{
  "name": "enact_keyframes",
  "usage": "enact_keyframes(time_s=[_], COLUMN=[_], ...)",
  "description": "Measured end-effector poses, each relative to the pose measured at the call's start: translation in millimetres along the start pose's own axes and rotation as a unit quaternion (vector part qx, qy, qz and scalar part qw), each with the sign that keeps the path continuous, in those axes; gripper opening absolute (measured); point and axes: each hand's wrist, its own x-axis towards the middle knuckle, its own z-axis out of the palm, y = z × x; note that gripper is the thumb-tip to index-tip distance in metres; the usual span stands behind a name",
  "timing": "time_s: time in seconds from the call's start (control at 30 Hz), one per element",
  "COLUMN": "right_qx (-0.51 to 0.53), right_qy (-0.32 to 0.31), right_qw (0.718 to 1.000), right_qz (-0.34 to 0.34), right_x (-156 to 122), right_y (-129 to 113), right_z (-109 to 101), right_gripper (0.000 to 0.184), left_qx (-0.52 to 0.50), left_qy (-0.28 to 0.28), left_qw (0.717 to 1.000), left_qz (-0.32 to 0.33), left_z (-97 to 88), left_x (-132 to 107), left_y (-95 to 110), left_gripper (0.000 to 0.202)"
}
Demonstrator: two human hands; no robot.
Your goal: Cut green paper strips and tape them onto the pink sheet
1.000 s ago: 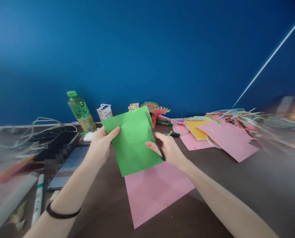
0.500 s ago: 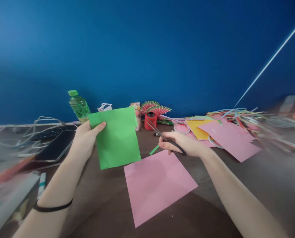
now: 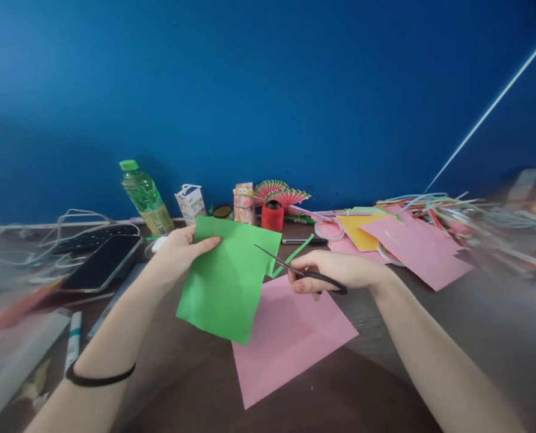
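My left hand (image 3: 180,255) pinches the upper left edge of a green paper sheet (image 3: 225,279) and holds it tilted above the brown table. My right hand (image 3: 335,270) grips black scissors (image 3: 295,270) whose open blades point left and touch the sheet's right edge. A thin green strip (image 3: 292,255) lies on the table just behind the blades. Under the sheet and my right hand lies a flat pink paper sheet (image 3: 290,337).
A green bottle (image 3: 146,198), a small carton (image 3: 190,202), a red spool (image 3: 272,216) and paper fans (image 3: 279,193) line the blue wall. Phone (image 3: 101,261), cables and markers lie left. Pink and yellow sheets (image 3: 407,243), tape rings and coloured strips lie right.
After the cut, the hands drew apart and a green strip dropped to the table. Now the green sheet has swung back rightwards and lower, meeting the scissors' open blades again.
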Motion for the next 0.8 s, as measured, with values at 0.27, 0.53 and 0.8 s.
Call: enact_keyframes(time_s=[0.27, 0.53, 0.8], right_qx=[0.014, -0.001, -0.008], right_qy=[-0.001, -0.003, -0.011], right_qw=[1.000, 1.000, 1.000], right_qz=[-0.013, -0.014, -0.007], right_x=[-0.2, -2.2, -2.3], right_y=[1.5, -2.4, -1.1], right_z=[-0.4, 0.1, 0.9], right_gripper=[0.030, 0.029, 0.030], left_qx=[0.006, 0.012, 0.037], left_qy=[-0.012, -0.032, -0.036], left_qw=[1.000, 0.999, 0.999], left_qz=[-0.010, -0.010, -0.008], left_z=[3.8, 2.3, 1.7], left_x=[-2.4, -1.6, -1.6], left_y=[1.7, -0.2, -0.2], left_gripper=[0.022, 0.023, 0.024])
